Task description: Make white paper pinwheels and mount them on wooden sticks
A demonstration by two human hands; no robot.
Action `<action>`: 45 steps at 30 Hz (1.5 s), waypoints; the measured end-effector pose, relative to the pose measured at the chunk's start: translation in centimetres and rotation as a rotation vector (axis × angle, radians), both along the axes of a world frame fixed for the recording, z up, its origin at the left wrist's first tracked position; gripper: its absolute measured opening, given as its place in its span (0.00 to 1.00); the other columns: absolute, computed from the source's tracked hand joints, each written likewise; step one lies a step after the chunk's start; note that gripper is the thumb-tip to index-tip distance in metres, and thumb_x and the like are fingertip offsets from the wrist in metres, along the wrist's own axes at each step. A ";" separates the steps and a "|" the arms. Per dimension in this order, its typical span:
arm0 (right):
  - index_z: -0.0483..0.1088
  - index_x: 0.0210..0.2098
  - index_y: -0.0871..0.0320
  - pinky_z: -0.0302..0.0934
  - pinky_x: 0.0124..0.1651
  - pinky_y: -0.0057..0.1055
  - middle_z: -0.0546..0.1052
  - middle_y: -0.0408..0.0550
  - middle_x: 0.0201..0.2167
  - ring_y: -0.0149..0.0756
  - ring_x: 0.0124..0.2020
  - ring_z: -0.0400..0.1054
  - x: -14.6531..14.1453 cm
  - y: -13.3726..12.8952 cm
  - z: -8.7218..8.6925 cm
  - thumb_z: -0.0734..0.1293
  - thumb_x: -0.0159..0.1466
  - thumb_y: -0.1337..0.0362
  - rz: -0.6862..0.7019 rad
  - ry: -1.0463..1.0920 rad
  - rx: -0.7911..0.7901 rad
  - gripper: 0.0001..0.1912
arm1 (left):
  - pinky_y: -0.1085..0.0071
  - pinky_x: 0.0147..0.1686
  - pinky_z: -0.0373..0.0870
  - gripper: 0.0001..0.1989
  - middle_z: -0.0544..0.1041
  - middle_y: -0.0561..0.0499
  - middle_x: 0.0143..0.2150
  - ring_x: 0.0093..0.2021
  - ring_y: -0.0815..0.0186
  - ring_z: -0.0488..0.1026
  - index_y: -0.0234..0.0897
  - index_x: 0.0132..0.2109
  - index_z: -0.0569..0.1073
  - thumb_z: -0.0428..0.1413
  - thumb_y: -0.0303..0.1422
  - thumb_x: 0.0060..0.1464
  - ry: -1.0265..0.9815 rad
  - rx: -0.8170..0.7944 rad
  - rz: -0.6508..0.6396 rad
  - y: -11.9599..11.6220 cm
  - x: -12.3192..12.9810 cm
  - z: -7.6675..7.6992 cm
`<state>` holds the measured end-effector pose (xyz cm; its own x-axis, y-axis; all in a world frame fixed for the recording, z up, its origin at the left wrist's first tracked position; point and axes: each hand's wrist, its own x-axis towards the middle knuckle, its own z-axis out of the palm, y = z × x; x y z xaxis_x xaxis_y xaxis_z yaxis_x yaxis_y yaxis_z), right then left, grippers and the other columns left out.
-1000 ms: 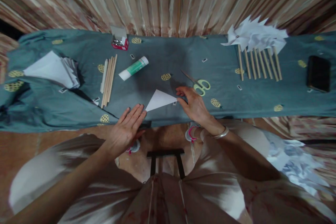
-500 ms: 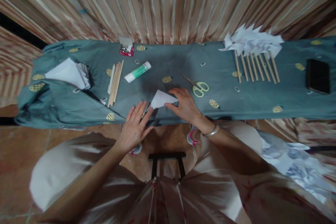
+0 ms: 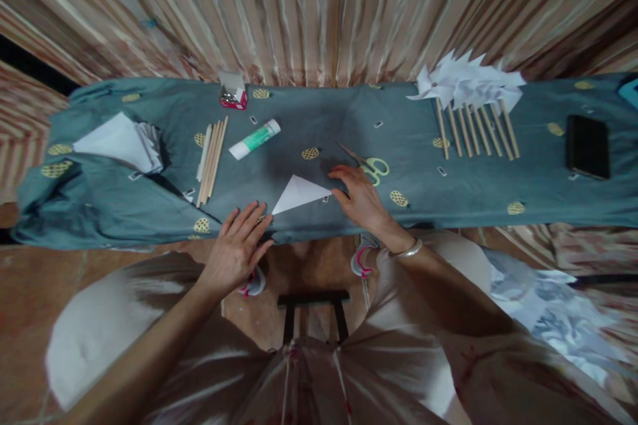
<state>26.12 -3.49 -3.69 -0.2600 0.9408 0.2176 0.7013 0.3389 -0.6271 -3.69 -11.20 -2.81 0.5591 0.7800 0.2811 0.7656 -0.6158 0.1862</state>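
A white folded paper triangle (image 3: 299, 194) lies flat on the green cloth near the front edge of the table. By its lower left corner rests my left hand (image 3: 239, 246), palm down with the fingers stretched out; the fingertips are at or just beside the paper. My right hand (image 3: 359, 198) is at the opposite corner, thumb at the tip and fingers apart, and does not grip the paper. Yellow-green scissors (image 3: 381, 166) lie just beyond my right hand, which partly covers them.
Left on the cloth (image 3: 299, 113) are a stack of folded papers (image 3: 117, 143), several wooden sticks (image 3: 215, 163), a glue stick (image 3: 255, 139) and a small box of pins (image 3: 233, 93). Paper pinwheels (image 3: 471, 86) on sticks and a dark wallet-like object (image 3: 588, 146) lie right. Crumpled paper (image 3: 543, 312) sits lower right.
Both hands have drawn apart from the paper, the left one toward the left. More of the triangle shows now. The whole view has shifted slightly.
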 end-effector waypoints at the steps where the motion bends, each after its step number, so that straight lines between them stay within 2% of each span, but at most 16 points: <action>1: 0.73 0.49 0.58 0.58 0.64 0.48 0.76 0.55 0.53 0.47 0.56 0.68 0.2 0.0 0.0 0.62 0.64 0.69 -0.001 0.017 0.003 0.14 | 0.48 0.63 0.63 0.17 0.71 0.38 0.64 0.66 0.51 0.65 0.35 0.59 0.71 0.51 0.35 0.66 -0.045 -0.015 0.018 0.0 0.0 0.1; 4: 0.73 0.48 0.56 0.59 0.62 0.48 0.76 0.55 0.53 0.47 0.56 0.68 0.0 0.0 0.1 0.62 0.67 0.62 0.021 0.056 -0.005 0.13 | 0.51 0.61 0.67 0.17 0.73 0.38 0.62 0.62 0.54 0.70 0.35 0.57 0.73 0.50 0.37 0.67 -0.205 -0.113 0.120 0.7 0.2 0.3; 7: 0.74 0.49 0.56 0.58 0.63 0.50 0.73 0.56 0.58 0.49 0.59 0.66 -0.9 0.2 0.3 0.67 0.64 0.58 0.076 0.049 -0.043 0.16 | 0.52 0.62 0.66 0.24 0.73 0.38 0.62 0.62 0.53 0.70 0.33 0.61 0.70 0.48 0.43 0.66 -0.334 -0.227 0.225 2.0 0.8 0.5; 9: 0.75 0.47 0.56 0.56 0.64 0.52 0.71 0.56 0.60 0.50 0.61 0.64 -1.6 0.4 0.4 0.70 0.60 0.61 0.096 0.046 -0.077 0.15 | 0.53 0.63 0.65 0.27 0.74 0.37 0.60 0.61 0.53 0.71 0.31 0.60 0.71 0.47 0.46 0.66 -0.391 -0.277 0.264 2.8 1.2 0.7; 12: 0.76 0.39 0.55 0.55 0.64 0.53 0.71 0.55 0.61 0.50 0.62 0.63 -2.2 0.6 0.5 0.71 0.57 0.67 0.099 0.073 -0.118 0.09 | 0.54 0.63 0.64 0.29 0.75 0.37 0.60 0.61 0.52 0.71 0.30 0.58 0.73 0.47 0.49 0.64 -0.460 -0.341 0.306 3.7 2.0 1.1; 16: 0.74 0.32 0.55 0.55 0.65 0.52 0.71 0.54 0.60 0.47 0.62 0.65 -2.5 0.5 1.2 0.69 0.57 0.69 0.130 0.150 -0.130 0.04 | 0.56 0.63 0.63 0.30 0.76 0.39 0.59 0.60 0.52 0.72 0.30 0.58 0.74 0.49 0.51 0.62 -0.596 -0.461 0.371 4.6 3.3 1.7; 21: 0.74 0.33 0.53 0.55 0.65 0.51 0.71 0.51 0.61 0.44 0.65 0.62 -2.6 0.2 2.7 0.67 0.60 0.68 0.144 0.194 -0.033 0.04 | 0.62 0.53 0.70 0.35 0.79 0.38 0.54 0.52 0.51 0.77 0.29 0.57 0.75 0.57 0.54 0.54 -0.882 -0.692 0.365 6.5 4.4 1.7; 24: 0.74 0.34 0.53 0.54 0.66 0.52 0.71 0.50 0.62 0.45 0.65 0.61 -2.6 0.3 3.5 0.66 0.62 0.68 0.120 0.189 0.054 0.05 | 0.69 0.41 0.72 0.29 0.83 0.42 0.41 0.40 0.58 0.78 0.31 0.44 0.82 0.60 0.54 0.50 -0.958 -0.767 0.334 7.7 4.9 2.1; 27: 0.74 0.35 0.51 0.54 0.67 0.53 0.70 0.47 0.62 0.45 0.65 0.61 -2.5 0.4 4.1 0.65 0.63 0.67 0.084 0.172 0.111 0.05 | 0.73 0.26 0.64 0.26 0.77 0.48 0.23 0.24 0.67 0.70 0.33 0.23 0.78 0.62 0.55 0.46 -0.942 -0.811 0.359 8.5 5.5 2.9; 29: 0.74 0.35 0.51 0.55 0.66 0.52 0.71 0.47 0.62 0.44 0.64 0.62 -2.5 0.4 4.4 0.65 0.64 0.66 0.057 0.176 0.140 0.05 | 0.73 0.21 0.59 0.25 0.72 0.51 0.18 0.21 0.70 0.64 0.35 0.18 0.74 0.65 0.54 0.40 -0.954 -0.845 0.390 8.8 6.0 3.5; 33: 0.74 0.36 0.52 0.58 0.65 0.50 0.72 0.50 0.61 0.43 0.63 0.63 -2.3 0.6 4.5 0.64 0.64 0.67 0.023 0.194 0.200 0.06 | 0.74 0.21 0.59 0.21 0.71 0.52 0.18 0.21 0.71 0.63 0.35 0.18 0.74 0.68 0.48 0.36 -1.057 -0.858 0.423 9.3 6.8 3.8; 39: 0.75 0.39 0.51 0.60 0.64 0.52 0.72 0.48 0.60 0.45 0.62 0.64 -1.3 0.9 4.2 0.62 0.64 0.67 -0.025 0.169 0.205 0.10 | 0.73 0.22 0.61 0.18 0.74 0.51 0.21 0.23 0.69 0.65 0.32 0.23 0.77 0.68 0.45 0.33 -1.196 -0.818 0.515 9.7 7.2 3.3; 45: 0.76 0.40 0.52 0.63 0.61 0.46 0.78 0.51 0.52 0.43 0.56 0.70 0.1 1.5 4.3 0.62 0.65 0.65 -0.157 0.199 0.235 0.10 | 0.73 0.23 0.63 0.18 0.75 0.50 0.22 0.23 0.69 0.66 0.31 0.24 0.78 0.68 0.43 0.32 -1.260 -0.786 0.552 9.8 7.4 3.2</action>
<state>26.25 -1.97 0.59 -0.0467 0.8841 0.4649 0.6286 0.3878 -0.6742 3.75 -1.42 0.42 -0.1006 0.9684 -0.2280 -0.0320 0.2259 0.9736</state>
